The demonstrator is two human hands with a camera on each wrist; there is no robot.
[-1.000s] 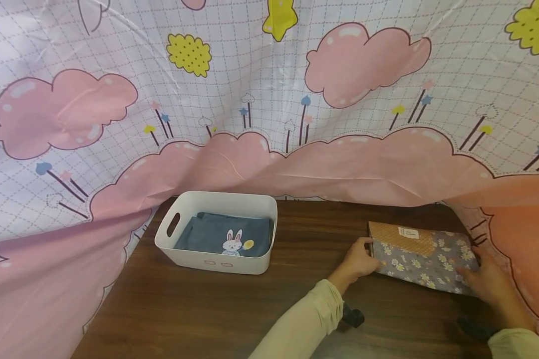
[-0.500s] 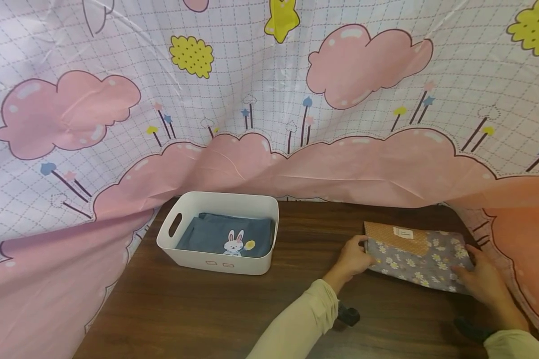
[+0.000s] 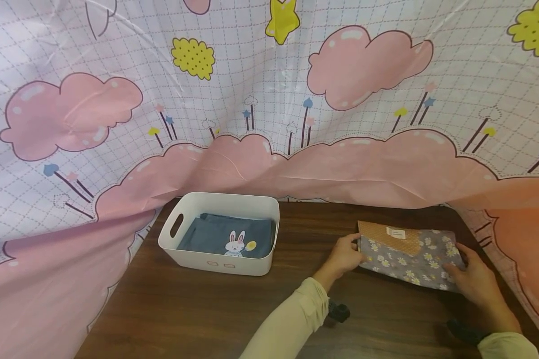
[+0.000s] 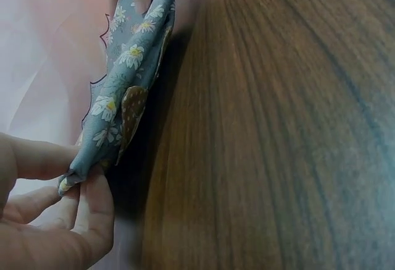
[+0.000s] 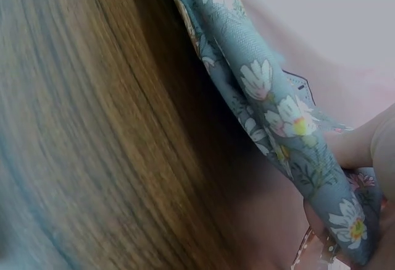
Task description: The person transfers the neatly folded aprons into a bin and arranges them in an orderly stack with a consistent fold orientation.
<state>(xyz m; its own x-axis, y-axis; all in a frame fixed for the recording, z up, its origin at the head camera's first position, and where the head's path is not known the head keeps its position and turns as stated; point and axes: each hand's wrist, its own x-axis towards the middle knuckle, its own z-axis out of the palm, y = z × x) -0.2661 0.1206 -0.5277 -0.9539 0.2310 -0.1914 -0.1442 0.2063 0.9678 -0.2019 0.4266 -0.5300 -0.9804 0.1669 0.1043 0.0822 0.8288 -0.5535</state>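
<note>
A folded grey cloth (image 3: pixel 413 259) with a daisy print, a brown dotted patch and a small white label is held between both hands on the right of the head view. My left hand (image 3: pixel 345 253) pinches its left end, thumb on one side and fingers on the other, as the left wrist view shows of the cloth (image 4: pixel 114 103). At the opposite end, my right hand (image 3: pixel 473 274) grips the edge. In the right wrist view the cloth's folded front edge (image 5: pixel 278 109) stands over a dark shadow on the wood, and part of the right hand is cut off.
A white plastic basket (image 3: pixel 217 265) with handle holes stands at the left back of the dark wooden table (image 3: pixel 197 319). Folded blue cloth (image 3: pixel 206 237) with a rabbit print lies inside it. A pink and white patterned curtain (image 3: pixel 323 174) hangs behind and along the sides.
Both hands have shifted left together with the daisy-print cloth, a short way toward the basket. The grip at each end stays the same. The basket has not moved on the table.
</note>
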